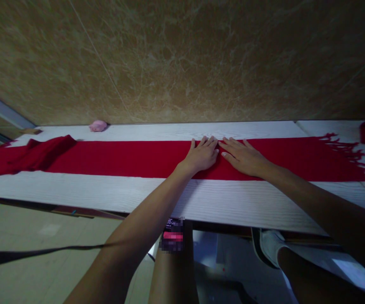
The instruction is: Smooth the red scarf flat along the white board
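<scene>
Head view: red scarf (138,158) lies lengthwise along the white bench (220,202), fringe (350,156) at its right end, left end bunched up. Left hand (201,155) and right hand (242,157) rest side by side on its middle, palms down, fingers flat and extended, gripping nothing. Small pink object (98,125) sits at the back edge, well apart. Scarf looks soft, light and limp, and probably slides on the smooth bench. Best pinched along an edge or at the ends.

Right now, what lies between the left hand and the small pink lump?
Only flat red scarf and bare white tabletop, per the head view.
</scene>
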Motion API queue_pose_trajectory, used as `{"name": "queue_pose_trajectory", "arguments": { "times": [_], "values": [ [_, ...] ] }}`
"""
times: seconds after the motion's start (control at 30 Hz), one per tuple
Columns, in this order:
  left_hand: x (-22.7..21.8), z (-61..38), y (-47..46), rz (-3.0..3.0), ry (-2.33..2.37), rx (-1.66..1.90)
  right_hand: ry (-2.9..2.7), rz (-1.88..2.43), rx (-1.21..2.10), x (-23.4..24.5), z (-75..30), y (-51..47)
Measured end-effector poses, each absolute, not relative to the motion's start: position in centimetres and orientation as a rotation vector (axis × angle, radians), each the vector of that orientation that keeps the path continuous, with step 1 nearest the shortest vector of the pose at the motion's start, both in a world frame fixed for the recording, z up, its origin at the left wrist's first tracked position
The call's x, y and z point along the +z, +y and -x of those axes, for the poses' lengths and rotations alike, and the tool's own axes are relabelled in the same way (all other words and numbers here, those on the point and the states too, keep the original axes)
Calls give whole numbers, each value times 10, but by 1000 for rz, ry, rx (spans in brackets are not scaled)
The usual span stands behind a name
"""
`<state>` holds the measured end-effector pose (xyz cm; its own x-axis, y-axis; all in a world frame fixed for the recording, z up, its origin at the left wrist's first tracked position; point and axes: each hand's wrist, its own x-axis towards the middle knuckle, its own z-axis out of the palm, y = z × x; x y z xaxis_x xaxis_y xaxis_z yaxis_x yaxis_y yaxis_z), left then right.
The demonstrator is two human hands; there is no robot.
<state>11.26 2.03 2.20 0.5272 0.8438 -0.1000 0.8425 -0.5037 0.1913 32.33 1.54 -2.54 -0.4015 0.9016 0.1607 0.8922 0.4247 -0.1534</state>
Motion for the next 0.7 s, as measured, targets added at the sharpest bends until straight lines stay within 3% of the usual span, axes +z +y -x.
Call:
{"name": "queue_pose_trajectory", "arguments": {
  "times": [0.7],
  "values": [
    [21,-113,20,-2555,1435,22,-2455,1629,74,-20,-319,12]
  ]
}}
